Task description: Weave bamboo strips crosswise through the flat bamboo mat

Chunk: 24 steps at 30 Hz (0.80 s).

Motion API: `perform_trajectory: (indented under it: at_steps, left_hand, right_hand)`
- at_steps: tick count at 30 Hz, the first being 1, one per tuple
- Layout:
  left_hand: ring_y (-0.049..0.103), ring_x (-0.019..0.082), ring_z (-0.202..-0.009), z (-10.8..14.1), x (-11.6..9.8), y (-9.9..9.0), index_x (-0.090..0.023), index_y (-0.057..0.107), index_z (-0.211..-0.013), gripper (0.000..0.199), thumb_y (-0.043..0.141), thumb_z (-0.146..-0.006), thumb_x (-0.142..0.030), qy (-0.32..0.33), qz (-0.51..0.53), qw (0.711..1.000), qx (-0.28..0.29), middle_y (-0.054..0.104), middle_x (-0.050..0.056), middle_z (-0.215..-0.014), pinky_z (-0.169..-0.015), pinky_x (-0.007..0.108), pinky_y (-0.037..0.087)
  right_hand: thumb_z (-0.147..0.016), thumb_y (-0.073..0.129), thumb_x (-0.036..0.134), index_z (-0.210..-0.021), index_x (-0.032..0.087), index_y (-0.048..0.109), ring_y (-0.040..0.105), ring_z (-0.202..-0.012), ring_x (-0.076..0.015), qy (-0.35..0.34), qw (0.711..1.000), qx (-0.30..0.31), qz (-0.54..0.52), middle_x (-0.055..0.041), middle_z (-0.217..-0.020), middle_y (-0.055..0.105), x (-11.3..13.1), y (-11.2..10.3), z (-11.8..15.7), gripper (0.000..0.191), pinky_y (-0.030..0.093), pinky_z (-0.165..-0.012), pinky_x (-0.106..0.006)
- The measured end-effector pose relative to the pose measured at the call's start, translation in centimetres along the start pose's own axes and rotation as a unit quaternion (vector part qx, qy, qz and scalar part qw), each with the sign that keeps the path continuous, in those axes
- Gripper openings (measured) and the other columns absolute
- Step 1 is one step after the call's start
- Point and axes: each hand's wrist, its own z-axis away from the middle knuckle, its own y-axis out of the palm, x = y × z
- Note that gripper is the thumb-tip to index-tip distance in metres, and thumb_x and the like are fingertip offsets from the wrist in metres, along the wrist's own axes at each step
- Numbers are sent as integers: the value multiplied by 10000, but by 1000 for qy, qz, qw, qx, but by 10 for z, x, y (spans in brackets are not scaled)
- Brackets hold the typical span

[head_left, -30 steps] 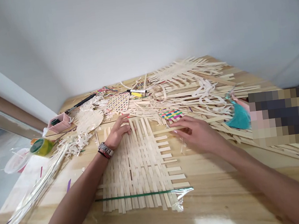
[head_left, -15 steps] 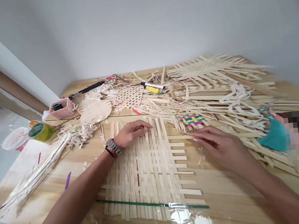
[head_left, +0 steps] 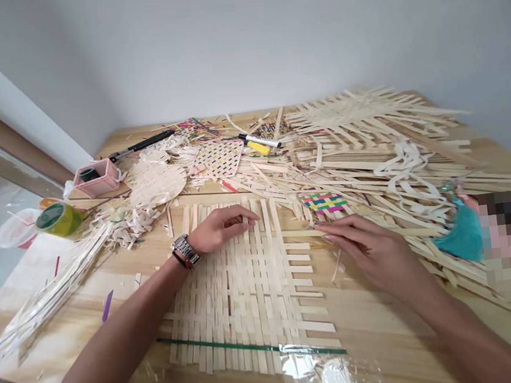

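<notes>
A pale strip, best kept level
Right hand pinched its end between fingers; left hand curled loosely over the woven mat, hold unclear.

The woven mat looks to me like matt, bare wood; the clear plastic tape at lower centre shines. Smooth wooden tabletop, faintly glossy; polished metal watch.

Left hand over a woven mat, right hand pinching a pale strip, green strip across the mat's near end
</notes>
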Motion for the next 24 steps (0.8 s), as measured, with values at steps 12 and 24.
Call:
perform_trajectory:
  at_steps: [12,24]
  left_hand:
    - [687,203,-943,-1,-1,3,-172,754,-1155,277,643,-1001,-374,6,-42,999,-6,747,96,-1036,-820,323,513]
    - [691,211,-948,-4,1,3,-166,754,-1153,306,650,-997,-408,-2,-28,999,-16,756,99,-1050,-850,340,527]
  right_hand:
    - [-1042,584,400,-1171,293,794,745,-878,-241,25,999,24,15,-79,-1078,774,-1,-1,0,269,592,-769,-405]
    - [-1037,583,443,-1061,285,814,730,-812,-214,20,1000,17,11,-74,-1010,779,-6,-4,-3,280,582,-707,-362]
